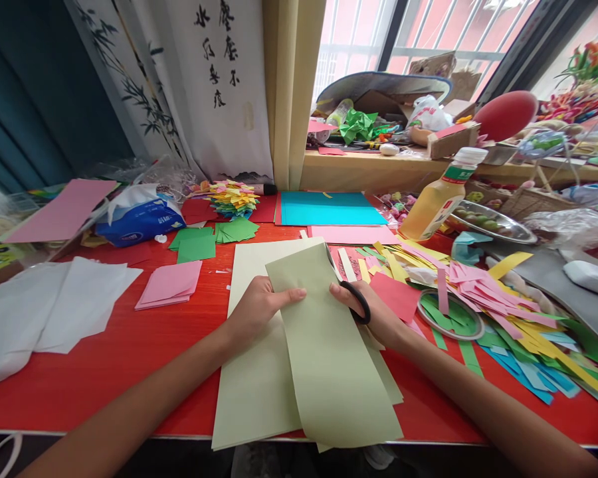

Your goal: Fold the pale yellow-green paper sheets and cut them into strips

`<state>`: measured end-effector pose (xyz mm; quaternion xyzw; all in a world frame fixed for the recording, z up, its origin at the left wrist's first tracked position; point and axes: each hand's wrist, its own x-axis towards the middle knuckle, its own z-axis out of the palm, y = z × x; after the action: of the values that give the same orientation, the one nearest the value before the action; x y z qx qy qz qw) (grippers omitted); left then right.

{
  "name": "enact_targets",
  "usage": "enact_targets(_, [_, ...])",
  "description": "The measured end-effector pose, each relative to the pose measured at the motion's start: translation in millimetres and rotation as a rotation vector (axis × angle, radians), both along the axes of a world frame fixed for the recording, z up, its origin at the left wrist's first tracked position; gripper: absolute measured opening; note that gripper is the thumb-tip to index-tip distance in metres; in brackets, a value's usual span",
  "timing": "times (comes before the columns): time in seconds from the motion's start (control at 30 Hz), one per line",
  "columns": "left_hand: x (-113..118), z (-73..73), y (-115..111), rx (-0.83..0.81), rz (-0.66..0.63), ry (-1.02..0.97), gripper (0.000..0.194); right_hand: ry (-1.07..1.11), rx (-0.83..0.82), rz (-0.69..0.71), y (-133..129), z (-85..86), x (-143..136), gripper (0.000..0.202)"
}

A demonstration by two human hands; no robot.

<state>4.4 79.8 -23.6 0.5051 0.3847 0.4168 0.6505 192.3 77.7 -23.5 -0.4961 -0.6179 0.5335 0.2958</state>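
A long strip of pale green paper (pixel 329 358) is held up at a slant, its lower end curling past the table's front edge. My left hand (pixel 262 309) pinches its left side, thumb on top. In my right hand (pixel 369 305) is a pair of black-handled scissors (pixel 357 302), fingers wrapped round the handle. The blades lie along the strip's upper right edge, mostly hidden by the paper and hand. Beneath, larger pale green sheets (pixel 249 398) lie flat on the red table (pixel 179 372).
Pink squares (pixel 169 284) and green squares (pixel 197 245) lie left, near a blue tissue pack (pixel 139 216). Right are coloured paper strips (pixel 508 299), a tape roll (pixel 451 315) and a juice bottle (pixel 443 192). Blue sheets (pixel 331 209) and a folded-paper piece (pixel 234 199) lie behind.
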Motion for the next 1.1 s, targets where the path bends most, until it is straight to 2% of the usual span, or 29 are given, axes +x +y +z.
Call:
enact_targets(0.3, [-0.4,0.7,0.5,-0.024,-0.003,-0.037,0.033,-0.033,-0.039,-0.051,-1.7,2.1,-3.3,0.048])
enact_targets(0.57, [0.9,2.7,1.1,-0.047,0.016,-0.096,0.037,-0.097,-0.026,0.015,4.3,5.6,-0.4,0.052])
enact_targets(0.7, [-0.7,-0.3,3.3,-0.068,0.039,-0.127,0.036,-0.089,-0.048,0.089,7.3,4.7,2.1,0.053])
enact_targets(0.87, [-4.4,-4.9,6.9,-0.084,0.068,-0.17,0.033,-0.086,0.005,0.148,8.5,0.7,5.9,0.051])
enact_targets(1.0, [-9.4,-6.3,11.5,-0.076,0.144,-0.151,0.029,-0.065,0.005,0.155,7.9,5.4,4.9,0.048])
enact_targets(1.1, [-10.9,-5.8,12.4,-0.063,0.152,-0.135,0.028,-0.057,0.008,0.171,7.9,8.5,4.4,0.048])
